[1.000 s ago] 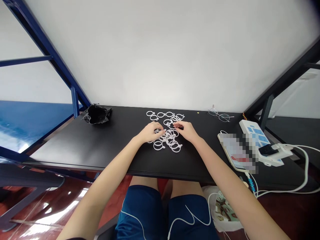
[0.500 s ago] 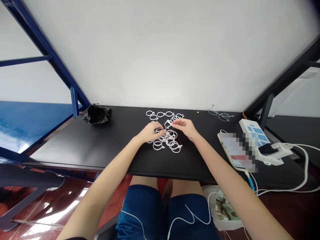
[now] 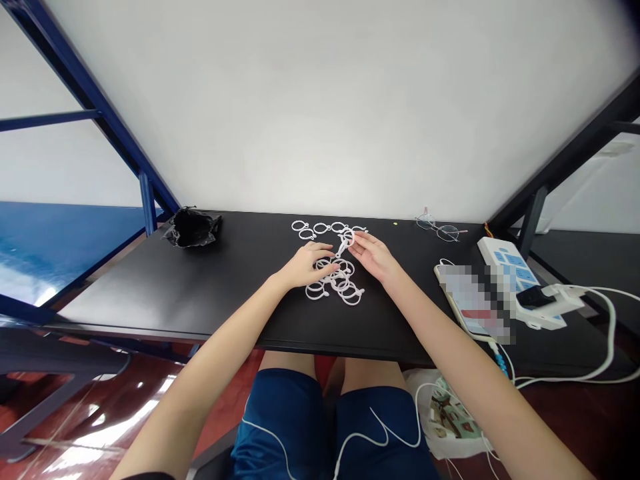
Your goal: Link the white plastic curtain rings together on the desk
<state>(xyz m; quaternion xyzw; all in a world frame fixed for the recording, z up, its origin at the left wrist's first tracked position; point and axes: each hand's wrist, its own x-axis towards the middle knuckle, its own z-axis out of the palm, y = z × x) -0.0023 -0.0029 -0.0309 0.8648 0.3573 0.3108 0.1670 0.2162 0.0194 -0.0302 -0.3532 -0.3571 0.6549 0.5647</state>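
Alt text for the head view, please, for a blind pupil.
A person's right hand holds at least one white ring at a black table; the left hand lies over more rings. A black bag lies left; glasses, phone and power strip lie right.

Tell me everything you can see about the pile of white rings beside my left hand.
It's a loose pile of white rings, thin and plastic-looking, several with a small eyelet or knob on the rim. They lie overlapping on the black tabletop. Your left hand reaches over the pile's upper-left part, hiding some of it; whether it presses down is unclear.
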